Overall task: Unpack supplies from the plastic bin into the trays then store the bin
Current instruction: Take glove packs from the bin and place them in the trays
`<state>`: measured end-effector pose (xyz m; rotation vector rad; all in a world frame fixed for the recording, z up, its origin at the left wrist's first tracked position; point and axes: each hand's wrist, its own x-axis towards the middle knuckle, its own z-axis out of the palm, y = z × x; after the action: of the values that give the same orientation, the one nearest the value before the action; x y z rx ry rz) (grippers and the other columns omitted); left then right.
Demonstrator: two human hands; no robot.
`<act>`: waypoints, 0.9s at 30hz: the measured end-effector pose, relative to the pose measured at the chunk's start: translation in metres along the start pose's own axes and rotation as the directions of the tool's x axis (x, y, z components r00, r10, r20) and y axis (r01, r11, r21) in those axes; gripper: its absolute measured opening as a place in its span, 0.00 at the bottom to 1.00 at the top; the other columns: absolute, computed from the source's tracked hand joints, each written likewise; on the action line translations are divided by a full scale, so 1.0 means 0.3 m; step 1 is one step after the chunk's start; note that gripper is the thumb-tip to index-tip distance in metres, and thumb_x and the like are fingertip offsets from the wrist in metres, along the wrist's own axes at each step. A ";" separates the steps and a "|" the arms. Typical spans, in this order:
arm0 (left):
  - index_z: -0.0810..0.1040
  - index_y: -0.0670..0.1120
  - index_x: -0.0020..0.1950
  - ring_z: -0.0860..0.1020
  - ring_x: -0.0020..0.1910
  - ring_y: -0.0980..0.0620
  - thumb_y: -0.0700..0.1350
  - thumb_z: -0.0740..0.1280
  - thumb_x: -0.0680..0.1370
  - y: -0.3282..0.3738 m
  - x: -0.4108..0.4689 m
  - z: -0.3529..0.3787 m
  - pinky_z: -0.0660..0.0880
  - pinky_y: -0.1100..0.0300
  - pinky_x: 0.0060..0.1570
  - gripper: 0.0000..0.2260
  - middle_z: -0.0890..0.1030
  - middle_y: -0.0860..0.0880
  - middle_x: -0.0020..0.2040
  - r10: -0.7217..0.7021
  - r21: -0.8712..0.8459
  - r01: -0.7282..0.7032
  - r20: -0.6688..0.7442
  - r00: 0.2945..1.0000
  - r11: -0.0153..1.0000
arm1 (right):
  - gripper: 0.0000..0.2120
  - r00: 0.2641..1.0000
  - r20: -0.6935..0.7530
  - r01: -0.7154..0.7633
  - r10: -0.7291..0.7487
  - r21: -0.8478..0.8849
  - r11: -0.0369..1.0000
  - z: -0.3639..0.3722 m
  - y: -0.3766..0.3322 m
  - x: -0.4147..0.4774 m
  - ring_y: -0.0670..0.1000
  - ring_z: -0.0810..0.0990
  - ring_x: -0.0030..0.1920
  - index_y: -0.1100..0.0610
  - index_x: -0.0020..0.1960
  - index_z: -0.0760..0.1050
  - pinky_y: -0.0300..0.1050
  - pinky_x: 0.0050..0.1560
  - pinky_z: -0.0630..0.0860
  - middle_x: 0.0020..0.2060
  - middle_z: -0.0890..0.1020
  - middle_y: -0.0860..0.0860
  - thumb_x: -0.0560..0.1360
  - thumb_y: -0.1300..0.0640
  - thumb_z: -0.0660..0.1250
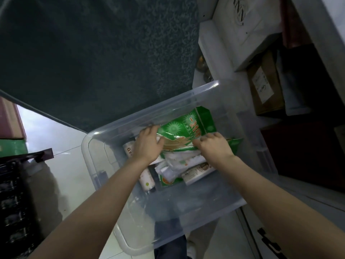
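Note:
A clear plastic bin (104, 135) sits tilted in the middle of the head view, in front of my legs. Inside lie several supplies: a green printed packet (186, 128) on top, white wrapped packets (179, 161), a small white bottle (147, 180) and a flat white box (197, 171). Both my hands reach into the bin. My left hand (148, 143) grips the left end of the green packet. My right hand (212, 144) pinches its right lower edge. The packet's underside is hidden.
A dark green patterned surface (93, 53) fills the upper left. White shelving (214, 43) with cardboard boxes (265, 86) and dark red boxes stands at the right. A black crate (15, 202) is on the pale tiled floor (61, 146) at the left.

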<state>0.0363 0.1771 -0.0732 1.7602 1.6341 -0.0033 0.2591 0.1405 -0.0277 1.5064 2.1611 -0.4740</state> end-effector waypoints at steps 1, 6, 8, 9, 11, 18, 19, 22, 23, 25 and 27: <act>0.64 0.46 0.73 0.67 0.68 0.41 0.51 0.62 0.78 0.005 0.015 0.007 0.67 0.48 0.65 0.24 0.70 0.41 0.71 -0.021 0.055 0.019 0.037 0.999 0.998 | 0.15 1.000 0.006 0.004 -0.004 -0.005 1.000 0.001 0.003 0.001 0.58 0.76 0.57 0.54 0.59 0.71 0.52 0.57 0.69 0.54 0.80 0.55 0.73 0.62 0.64; 0.61 0.45 0.74 0.70 0.64 0.38 0.49 0.70 0.73 0.032 0.042 0.042 0.68 0.48 0.62 0.32 0.69 0.38 0.68 -0.068 0.081 0.061 0.084 0.994 0.995 | 0.16 1.000 -0.013 0.016 -0.016 0.005 1.000 0.003 -0.011 -0.005 0.58 0.73 0.60 0.54 0.61 0.70 0.53 0.58 0.67 0.63 0.73 0.58 0.74 0.62 0.62; 0.65 0.47 0.73 0.72 0.62 0.39 0.45 0.71 0.73 0.039 0.037 0.048 0.70 0.50 0.60 0.30 0.70 0.40 0.64 -0.042 0.055 0.035 0.126 0.991 0.998 | 0.14 0.999 -0.040 0.015 -0.013 0.042 0.999 -0.012 -0.016 -0.009 0.59 0.71 0.62 0.55 0.60 0.73 0.54 0.58 0.68 0.73 0.61 0.60 0.75 0.62 0.60; 0.67 0.47 0.72 0.72 0.61 0.40 0.43 0.70 0.74 0.043 0.029 0.051 0.71 0.51 0.60 0.28 0.70 0.41 0.63 -0.012 0.039 0.006 0.154 0.988 0.999 | 0.13 0.998 -0.056 0.025 -0.021 0.058 0.998 -0.019 -0.020 -0.013 0.59 0.71 0.62 0.55 0.59 0.74 0.53 0.58 0.68 0.76 0.54 0.59 0.75 0.62 0.60; 0.71 0.49 0.70 0.74 0.59 0.42 0.39 0.68 0.75 0.060 0.003 0.054 0.72 0.52 0.59 0.23 0.71 0.43 0.61 0.059 -0.019 -0.056 0.188 0.980 0.998 | 0.10 0.995 -0.081 0.061 -0.055 0.076 0.995 -0.033 -0.026 -0.027 0.58 0.69 0.63 0.54 0.53 0.78 0.53 0.57 0.69 0.78 0.46 0.56 0.74 0.63 0.63; 0.74 0.52 0.57 0.79 0.43 0.45 0.42 0.64 0.78 0.171 -0.153 -0.020 0.75 0.53 0.39 0.10 0.81 0.47 0.46 0.243 -0.022 -0.242 0.127 0.962 0.970 | 0.13 0.985 -0.147 0.093 -0.086 0.045 0.995 -0.082 -0.025 -0.126 0.58 0.67 0.64 0.57 0.58 0.75 0.52 0.58 0.66 0.71 0.64 0.58 0.74 0.60 0.62; 0.74 0.51 0.58 0.79 0.44 0.45 0.44 0.63 0.78 0.192 -0.180 -0.043 0.75 0.53 0.39 0.09 0.82 0.47 0.46 0.276 -0.004 -0.278 0.124 0.953 0.961 | 0.13 0.980 -0.180 0.094 -0.088 0.024 0.995 -0.097 -0.024 -0.150 0.58 0.68 0.62 0.57 0.58 0.75 0.51 0.57 0.67 0.67 0.69 0.58 0.74 0.59 0.62; 0.71 0.55 0.62 0.80 0.46 0.47 0.59 0.56 0.78 0.268 -0.280 -0.117 0.75 0.53 0.39 0.16 0.82 0.50 0.51 0.344 0.013 -0.350 0.140 0.928 0.937 | 0.12 0.963 -0.259 0.071 -0.075 -0.026 0.997 -0.155 -0.024 -0.243 0.59 0.71 0.58 0.59 0.55 0.77 0.52 0.54 0.68 0.57 0.75 0.57 0.75 0.58 0.59; 0.69 0.57 0.63 0.80 0.47 0.47 0.66 0.54 0.76 0.295 -0.316 -0.139 0.74 0.54 0.38 0.21 0.82 0.51 0.52 0.353 0.038 -0.362 0.154 0.923 0.931 | 0.12 0.957 -0.282 0.060 -0.068 -0.037 0.998 -0.178 -0.026 -0.281 0.59 0.72 0.57 0.59 0.53 0.78 0.51 0.53 0.69 0.55 0.76 0.57 0.75 0.57 0.59; 0.66 0.58 0.64 0.80 0.47 0.48 0.73 0.56 0.69 0.348 -0.391 -0.176 0.71 0.56 0.36 0.29 0.80 0.54 0.53 0.373 0.154 -0.397 0.164 0.913 0.905 | 0.10 0.937 -0.346 0.030 -0.054 -0.074 0.997 -0.226 -0.033 -0.371 0.58 0.75 0.53 0.57 0.47 0.80 0.50 0.49 0.71 0.48 0.79 0.55 0.72 0.55 0.62; 0.63 0.57 0.64 0.79 0.48 0.48 0.70 0.62 0.66 0.401 -0.467 -0.203 0.68 0.57 0.36 0.31 0.79 0.53 0.54 0.427 0.300 -0.455 0.156 0.891 0.839 | 0.07 0.897 -0.441 0.001 -0.038 -0.085 0.996 -0.273 -0.045 -0.479 0.57 0.77 0.47 0.56 0.41 0.80 0.49 0.49 0.70 0.42 0.80 0.54 0.68 0.54 0.67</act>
<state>0.0854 0.0938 0.0955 2.3321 1.1791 -0.1411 0.2744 0.0665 0.1200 1.6719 2.4999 -0.0400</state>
